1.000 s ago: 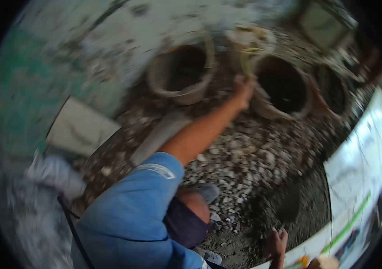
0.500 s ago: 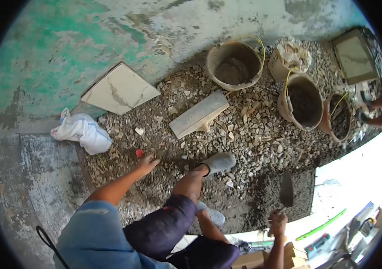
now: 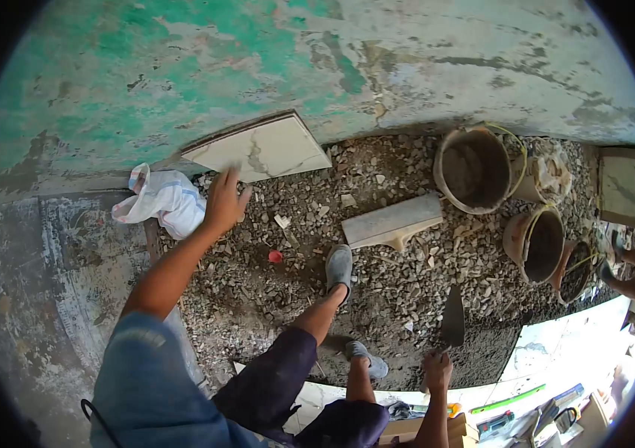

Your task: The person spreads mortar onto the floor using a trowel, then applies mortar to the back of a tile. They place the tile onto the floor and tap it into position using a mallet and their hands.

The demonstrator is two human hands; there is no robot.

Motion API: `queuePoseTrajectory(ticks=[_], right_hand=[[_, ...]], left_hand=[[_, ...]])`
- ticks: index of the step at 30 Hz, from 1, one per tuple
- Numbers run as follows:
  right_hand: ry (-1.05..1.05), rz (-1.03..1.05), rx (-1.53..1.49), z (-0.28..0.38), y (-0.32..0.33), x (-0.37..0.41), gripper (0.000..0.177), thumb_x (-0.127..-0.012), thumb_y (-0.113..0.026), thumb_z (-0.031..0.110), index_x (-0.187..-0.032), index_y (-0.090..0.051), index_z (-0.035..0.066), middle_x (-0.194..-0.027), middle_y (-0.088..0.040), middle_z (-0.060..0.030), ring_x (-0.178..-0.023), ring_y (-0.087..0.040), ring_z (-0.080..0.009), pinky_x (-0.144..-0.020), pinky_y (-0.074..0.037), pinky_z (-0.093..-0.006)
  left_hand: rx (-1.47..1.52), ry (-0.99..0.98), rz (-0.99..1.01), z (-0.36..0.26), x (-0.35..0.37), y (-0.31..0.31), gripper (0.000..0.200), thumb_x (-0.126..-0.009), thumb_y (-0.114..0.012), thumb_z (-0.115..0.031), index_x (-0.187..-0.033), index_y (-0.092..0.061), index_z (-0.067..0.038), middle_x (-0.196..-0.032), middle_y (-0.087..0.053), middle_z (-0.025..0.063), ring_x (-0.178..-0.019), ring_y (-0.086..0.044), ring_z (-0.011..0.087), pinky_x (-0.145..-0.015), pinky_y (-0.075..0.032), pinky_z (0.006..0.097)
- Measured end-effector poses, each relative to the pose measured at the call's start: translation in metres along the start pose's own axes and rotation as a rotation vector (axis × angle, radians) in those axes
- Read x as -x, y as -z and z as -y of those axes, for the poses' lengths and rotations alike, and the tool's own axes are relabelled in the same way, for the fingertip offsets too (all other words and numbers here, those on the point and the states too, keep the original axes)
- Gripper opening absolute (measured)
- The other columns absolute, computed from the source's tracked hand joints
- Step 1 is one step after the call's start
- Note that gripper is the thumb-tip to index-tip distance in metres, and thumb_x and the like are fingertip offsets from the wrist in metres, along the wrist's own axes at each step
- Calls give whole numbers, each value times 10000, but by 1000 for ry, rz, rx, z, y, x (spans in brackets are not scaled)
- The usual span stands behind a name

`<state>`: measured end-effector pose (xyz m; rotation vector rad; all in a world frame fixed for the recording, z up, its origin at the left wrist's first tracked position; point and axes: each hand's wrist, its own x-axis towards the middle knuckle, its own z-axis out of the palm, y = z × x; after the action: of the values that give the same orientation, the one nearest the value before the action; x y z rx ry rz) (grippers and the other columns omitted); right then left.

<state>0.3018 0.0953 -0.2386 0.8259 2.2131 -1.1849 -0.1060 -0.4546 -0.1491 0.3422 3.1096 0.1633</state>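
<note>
My left hand [image 3: 226, 200] is open, its fingers apart, and reaches toward the wall. Its fingertips overlap the lower edge of a cream marbled tile [image 3: 276, 153], which leans with others behind it against the wall. Just left of this hand lies a crumpled white woven sack [image 3: 168, 198]. My right hand [image 3: 438, 369] is wrapped round the handle of a pointed trowel [image 3: 453, 319], its blade held over dark wet mortar [image 3: 482, 362]. A small red round piece [image 3: 275, 256] rests on the rubble below my left hand.
A long float [image 3: 392, 222] with a handle lies on the rubble [image 3: 310, 209]. Several mortar buckets [image 3: 474, 170] stand at the right. Laid white tiles [image 3: 556, 340] border the mortar, with tools and boxes beyond. A person's feet [image 3: 627, 272] show at the far right.
My left hand has moved from near the red piece up to the leaning tile. My foot has stepped toward the wall, and the view has shifted. The trowel stays in my right hand.
</note>
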Motion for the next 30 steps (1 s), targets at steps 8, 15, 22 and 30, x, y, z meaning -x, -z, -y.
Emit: queuePoseTrajectory(ticks=[8, 15, 22, 30], right_hand=[[-248, -41, -383, 187, -48, -42, 190, -788, -698, 163, -889, -656, 7, -727, -668, -80, -658, -640, -143, -611, -513, -292], [-156, 6, -235, 228, -58, -47, 191, -785, -705, 166, -867, -660, 1, -710, -675, -98, -653, -643, -162, -622, -502, -312], [-127, 80, -145, 227, -47, -63, 232, -796, -722, 170, -871, -628, -28, -697, -668, -122, -661, -664, -176, -609, -506, -311], [-418, 233, -603, 190, -63, -71, 243, -868, -677, 164, -1024, -563, 17, -844, -651, -63, -680, -663, -149, -543, -494, -267]], left_hand=[[-253, 84, -116, 60, -79, -105, 820, -789, -729, -260, -1442, -298, -12, -1486, -263, 179, -1376, -270, 359, -1111, -255, 516], [-310, 91, -169, 59, -69, -105, 711, -787, -734, -269, -1370, -406, -29, -1264, -386, 191, -1277, -348, 355, -1103, -276, 520], [-101, 114, 256, 63, -52, -66, 300, -810, -682, -227, -1049, -602, -65, -912, -618, 138, -931, -600, 342, -842, -471, 473], [-171, -187, 655, 38, 17, -57, 214, -788, -542, -37, -977, -606, 41, -856, -656, 198, -872, -647, 360, -760, -529, 430]])
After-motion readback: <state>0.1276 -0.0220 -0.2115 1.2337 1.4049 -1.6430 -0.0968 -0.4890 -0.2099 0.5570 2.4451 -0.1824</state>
